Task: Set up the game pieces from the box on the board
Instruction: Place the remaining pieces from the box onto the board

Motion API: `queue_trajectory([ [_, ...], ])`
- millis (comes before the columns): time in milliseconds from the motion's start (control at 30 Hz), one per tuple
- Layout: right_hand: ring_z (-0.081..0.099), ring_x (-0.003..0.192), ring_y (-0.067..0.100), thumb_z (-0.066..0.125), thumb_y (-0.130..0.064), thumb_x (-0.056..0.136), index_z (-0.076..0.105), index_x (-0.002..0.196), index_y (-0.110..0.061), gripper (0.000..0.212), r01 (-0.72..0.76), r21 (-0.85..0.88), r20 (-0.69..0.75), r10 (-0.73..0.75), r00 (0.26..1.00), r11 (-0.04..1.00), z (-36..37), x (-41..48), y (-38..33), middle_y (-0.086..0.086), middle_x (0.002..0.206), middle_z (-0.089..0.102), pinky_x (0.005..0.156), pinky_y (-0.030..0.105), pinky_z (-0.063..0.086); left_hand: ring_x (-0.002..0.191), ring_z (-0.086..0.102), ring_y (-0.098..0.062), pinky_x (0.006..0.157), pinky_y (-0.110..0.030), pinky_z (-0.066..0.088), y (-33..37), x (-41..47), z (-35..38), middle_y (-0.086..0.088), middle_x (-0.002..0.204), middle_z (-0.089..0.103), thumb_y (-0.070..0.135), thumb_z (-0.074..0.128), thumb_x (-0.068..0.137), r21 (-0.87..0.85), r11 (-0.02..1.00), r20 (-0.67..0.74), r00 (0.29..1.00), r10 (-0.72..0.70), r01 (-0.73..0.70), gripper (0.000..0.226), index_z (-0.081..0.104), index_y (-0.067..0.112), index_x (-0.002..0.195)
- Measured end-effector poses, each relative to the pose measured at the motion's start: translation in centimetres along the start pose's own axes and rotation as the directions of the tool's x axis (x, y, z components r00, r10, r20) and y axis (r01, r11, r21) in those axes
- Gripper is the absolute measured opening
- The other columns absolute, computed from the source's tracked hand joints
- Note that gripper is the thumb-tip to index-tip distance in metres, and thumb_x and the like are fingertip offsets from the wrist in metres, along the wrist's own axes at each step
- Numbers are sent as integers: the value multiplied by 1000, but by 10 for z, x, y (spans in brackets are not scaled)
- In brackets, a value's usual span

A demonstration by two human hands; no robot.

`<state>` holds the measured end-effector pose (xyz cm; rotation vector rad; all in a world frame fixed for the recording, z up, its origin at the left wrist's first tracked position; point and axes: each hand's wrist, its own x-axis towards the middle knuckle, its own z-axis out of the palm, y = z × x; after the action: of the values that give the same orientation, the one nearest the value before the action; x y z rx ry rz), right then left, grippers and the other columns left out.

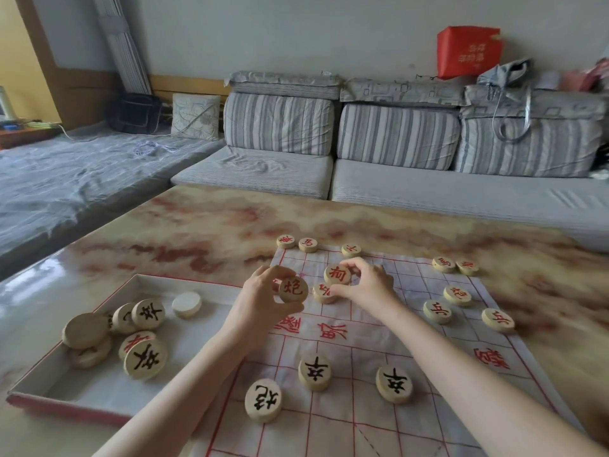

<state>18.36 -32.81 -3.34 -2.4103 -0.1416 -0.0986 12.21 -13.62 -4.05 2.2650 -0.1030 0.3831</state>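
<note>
Left hand [260, 296] pinching red-lettered disc [293, 289] above cloth board [362, 423]; right hand [367, 285] gripping second red disc [337, 274] over far rows. Box [82, 389] sitting left, holding loose pieces [145, 357].

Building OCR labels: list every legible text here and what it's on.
"炮", red: piece in left hand.
"相", red: second piece in right hand.
"卒", black: two near pieces on board, two box pieces.
"炮", black: near-left piece.
"兵", red: two right pieces.
Board print, red bag, other pieces: too small or blurred.
</note>
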Motion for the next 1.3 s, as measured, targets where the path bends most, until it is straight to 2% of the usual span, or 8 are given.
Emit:
queue_trajectory([
  [67,47,118,23,77,-40,68,58,115,-27,52,-3,4,-6,3,1000,1000,-5,9,5,2,120,59,101,39,37,82,57,-3,67,-6,44,-1,5,7,5,106,58,19,83,61,6,1000,11,1000,7,-7,48,61,22,104],
  [200,44,118,25,75,-35,72,58,117,-23,50,-5,-21,-29,4,1000,1000,-8,34,9,4,122,56,101,37,36,89,59,-10,81,-24,52,-2,18,16,2,107,59,23,83,62,34,999,34,999,2,-3,50,61,23,107],
  [367,33,120,28,68,-46,76,53,123,-24,54,-29,-186,-37,23,999,982,8,82,12,5,125,48,96,34,30,89,56,-10,70,-7,38,-10,30,18,4,103,60,26,83,61,87,996,39,999,-11,8,49,62,22,106],
  [633,29,120,29,65,-52,75,56,119,-25,53,-34,-338,-56,16,998,940,38,137,22,3,128,41,99,34,25,88,56,-9,69,-3,35,-21,53,7,2,104,64,26,82,63,140,990,19,1000,-8,5,50,63,20,108],
  [800,29,120,28,62,-58,74,54,121,-28,56,-47,-323,-47,34,998,945,45,142,29,2,128,43,98,34,25,89,56,-8,70,-6,36,-27,59,12,2,105,63,27,81,63,160,987,35,999,-23,17,50,63,21,109],
  [933,27,123,28,59,-60,77,45,133,-26,67,-3,-297,-20,-3,1000,955,42,135,30,2,135,39,101,36,24,96,55,-12,82,-20,41,-26,63,15,2,107,62,26,80,65,193,981,56,998,-42,30,52,62,21,113],
  [1133,23,128,25,57,-44,85,55,125,-25,45,95,-167,-96,-112,989,981,25,106,24,-1,137,41,102,32,21,101,57,-21,90,-33,45,-19,86,24,-3,108,65,29,78,66,248,967,56,995,-78,62,50,62,21,113],
  [1300,23,127,20,57,-33,88,63,111,-26,25,185,-93,-122,-196,973,978,12,75,21,-6,133,44,99,28,16,108,54,-27,91,-33,37,-17,99,36,-6,110,64,37,74,70,422,905,85,991,-106,60,47,62,20,113],
])
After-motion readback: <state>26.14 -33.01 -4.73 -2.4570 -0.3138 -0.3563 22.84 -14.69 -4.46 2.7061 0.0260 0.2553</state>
